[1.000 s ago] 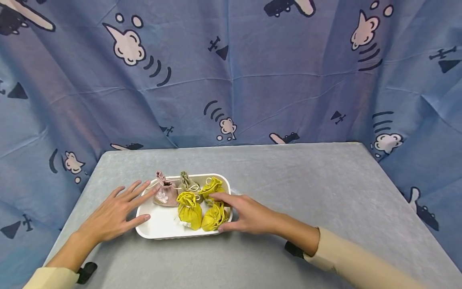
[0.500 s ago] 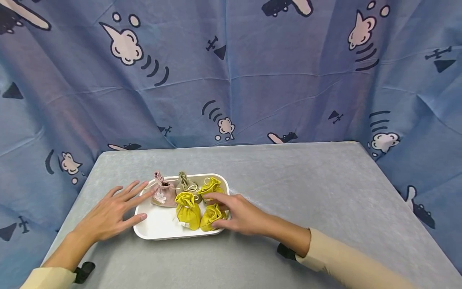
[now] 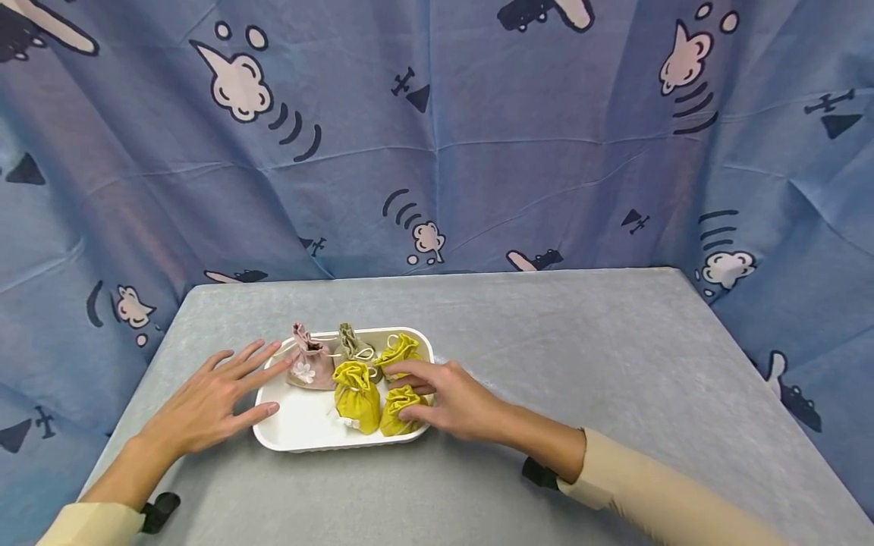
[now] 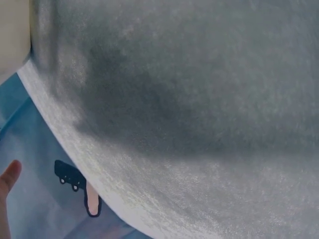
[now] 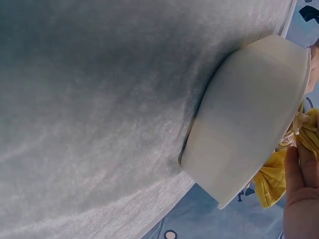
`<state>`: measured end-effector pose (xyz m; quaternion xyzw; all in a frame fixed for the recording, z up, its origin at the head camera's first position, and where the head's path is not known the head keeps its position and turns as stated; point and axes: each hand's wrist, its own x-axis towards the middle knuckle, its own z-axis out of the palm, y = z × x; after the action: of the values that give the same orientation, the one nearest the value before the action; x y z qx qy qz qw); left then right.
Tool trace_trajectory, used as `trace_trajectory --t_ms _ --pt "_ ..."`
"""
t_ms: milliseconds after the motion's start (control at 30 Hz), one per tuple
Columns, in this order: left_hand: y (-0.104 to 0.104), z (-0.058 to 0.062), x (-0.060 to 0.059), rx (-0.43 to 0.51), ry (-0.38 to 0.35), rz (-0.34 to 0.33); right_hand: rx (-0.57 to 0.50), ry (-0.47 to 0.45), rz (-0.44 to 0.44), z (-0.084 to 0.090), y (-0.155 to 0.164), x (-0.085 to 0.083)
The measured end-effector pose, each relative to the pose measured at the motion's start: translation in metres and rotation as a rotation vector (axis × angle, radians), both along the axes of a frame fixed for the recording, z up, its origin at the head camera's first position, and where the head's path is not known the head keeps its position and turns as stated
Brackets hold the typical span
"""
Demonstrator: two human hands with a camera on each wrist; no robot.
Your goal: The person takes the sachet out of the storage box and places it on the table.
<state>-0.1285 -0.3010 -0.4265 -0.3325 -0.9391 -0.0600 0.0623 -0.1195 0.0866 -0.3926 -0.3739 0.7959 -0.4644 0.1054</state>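
Note:
A white tray point(image 3: 300, 425) holds several small drawstring pouches. My left hand point(image 3: 215, 400) lies with spread fingers at the tray's left end, its fingertips by the pink pouch point(image 3: 309, 370) with a white flower. At the right end, my right hand point(image 3: 456, 400) grips the front-right yellow pouch point(image 3: 396, 417) between thumb and fingers, hiding part of it. Another yellow pouch point(image 3: 356, 402) stands left of it, and a third yellow pouch point(image 3: 399, 350) sits behind. A grey-green pouch point(image 3: 350, 345) stands at the back. In the right wrist view, my right fingers point(image 5: 294, 172) are beside yellow cloth.
The tray stands on a grey cloth-covered table point(image 3: 580, 364), left of its middle. A blue patterned curtain point(image 3: 478, 136) hangs behind and at both sides. The left wrist view shows mostly the table surface point(image 4: 199, 99) and its edge.
My right hand has moved a little left, and its thumb has come up from the tray's rim onto the front-right yellow pouch. The left hand stays at the tray's left end.

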Motion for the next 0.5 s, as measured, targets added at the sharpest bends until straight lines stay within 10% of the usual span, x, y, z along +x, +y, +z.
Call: trace_trajectory --t_ms 500 --pt "0.000 -0.001 0.000 0.002 0.012 -0.012 -0.036 0.141 0.023 0.021 0.007 -0.005"
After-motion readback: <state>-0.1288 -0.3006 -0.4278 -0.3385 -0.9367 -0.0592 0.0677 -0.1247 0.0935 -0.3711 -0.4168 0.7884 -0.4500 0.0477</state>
